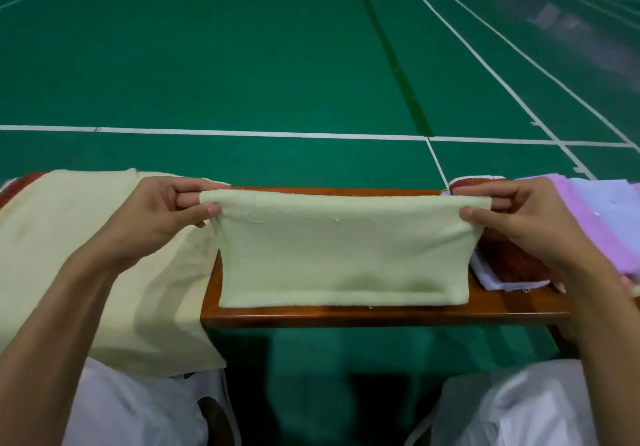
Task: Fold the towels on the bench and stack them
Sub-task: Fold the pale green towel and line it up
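A pale green towel is stretched between my hands over the wooden bench. Its lower edge rests on the bench near the front rim, while the upper edge is lifted. My left hand pinches the top left corner and my right hand pinches the top right corner. A large cream towel lies draped over the bench's left end and hangs down its front. On the right sit a red-brown and white towel and a pile of purple and light blue towels.
Green sports-court flooring with white lines stretches beyond the bench. My knees in white trousers are at the bottom, on either side of the bench's front edge.
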A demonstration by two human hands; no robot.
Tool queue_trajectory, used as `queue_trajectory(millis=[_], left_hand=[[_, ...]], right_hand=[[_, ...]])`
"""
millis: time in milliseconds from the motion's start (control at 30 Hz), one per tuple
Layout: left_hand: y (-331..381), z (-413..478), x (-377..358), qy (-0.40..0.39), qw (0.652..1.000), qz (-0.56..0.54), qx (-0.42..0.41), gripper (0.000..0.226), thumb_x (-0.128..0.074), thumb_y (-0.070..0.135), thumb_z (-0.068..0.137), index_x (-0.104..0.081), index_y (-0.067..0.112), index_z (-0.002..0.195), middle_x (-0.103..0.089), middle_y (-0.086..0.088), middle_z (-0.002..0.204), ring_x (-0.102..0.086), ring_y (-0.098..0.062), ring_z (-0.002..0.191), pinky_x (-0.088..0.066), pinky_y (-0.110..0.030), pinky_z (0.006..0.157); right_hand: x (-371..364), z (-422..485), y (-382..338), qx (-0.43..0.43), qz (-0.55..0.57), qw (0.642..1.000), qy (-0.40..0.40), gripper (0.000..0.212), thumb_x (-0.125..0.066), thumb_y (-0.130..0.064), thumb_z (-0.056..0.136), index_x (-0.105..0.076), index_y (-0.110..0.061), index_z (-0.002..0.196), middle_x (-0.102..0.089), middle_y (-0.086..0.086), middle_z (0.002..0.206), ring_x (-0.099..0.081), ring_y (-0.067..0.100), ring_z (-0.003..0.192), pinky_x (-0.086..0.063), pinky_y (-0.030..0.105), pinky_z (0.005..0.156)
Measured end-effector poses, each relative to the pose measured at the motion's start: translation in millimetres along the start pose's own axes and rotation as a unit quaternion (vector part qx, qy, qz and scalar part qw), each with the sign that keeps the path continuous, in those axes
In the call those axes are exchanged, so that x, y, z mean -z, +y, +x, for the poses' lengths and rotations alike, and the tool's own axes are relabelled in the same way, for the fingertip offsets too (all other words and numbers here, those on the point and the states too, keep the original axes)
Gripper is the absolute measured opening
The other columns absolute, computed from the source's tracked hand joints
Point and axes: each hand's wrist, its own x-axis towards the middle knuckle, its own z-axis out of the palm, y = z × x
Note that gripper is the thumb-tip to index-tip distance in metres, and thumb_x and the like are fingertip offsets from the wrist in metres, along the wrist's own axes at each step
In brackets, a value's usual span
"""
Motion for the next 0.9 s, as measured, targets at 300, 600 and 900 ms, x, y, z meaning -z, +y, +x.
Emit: queue_trajectory(millis=[300,600,900], left_hand=[[4.2,12.5,-19.2,0.096,0.975,0.198,-0.002,0.006,-0.072,0.028,0.095,-0.073,0.022,0.098,-0.074,0.006,0.061,-0.067,-0.002,0.052,-0.045,-0.023,0.058],[22.3,27.2,-21.7,0.205,0.971,-0.045,-0.116,0.017,-0.060,0.000,0.100,-0.065,0.016,0.096,-0.079,-0.002,0.080,-0.076,-0.016,0.065,-0.046,-0.015,0.049],[-8.5,-9.0,-6.4,-0.192,0.947,0.240,0.094,0.029,-0.080,0.037,0.078,-0.072,0.027,0.104,-0.074,-0.004,0.064,-0.064,-0.020,0.052,-0.053,-0.026,0.055]], right_hand=[[-0.8,29.4,-3.6,0.011,-0.285,0.955,0.078,0.014,-0.090,-0.031,0.074,-0.083,-0.030,0.086,-0.071,-0.005,0.066,-0.061,0.018,0.064,-0.049,0.035,0.063],[-22.3,26.0,-25.4,0.136,-0.053,0.950,0.276,0.015,-0.074,-0.014,0.085,-0.079,-0.026,0.093,-0.072,-0.008,0.071,-0.071,0.010,0.065,-0.059,0.033,0.067],[-15.9,3.1,-6.8,-0.070,-0.430,0.888,-0.145,0.025,-0.081,-0.017,0.074,-0.075,-0.037,0.087,-0.071,-0.009,0.079,-0.066,0.015,0.080,-0.059,0.039,0.071]])
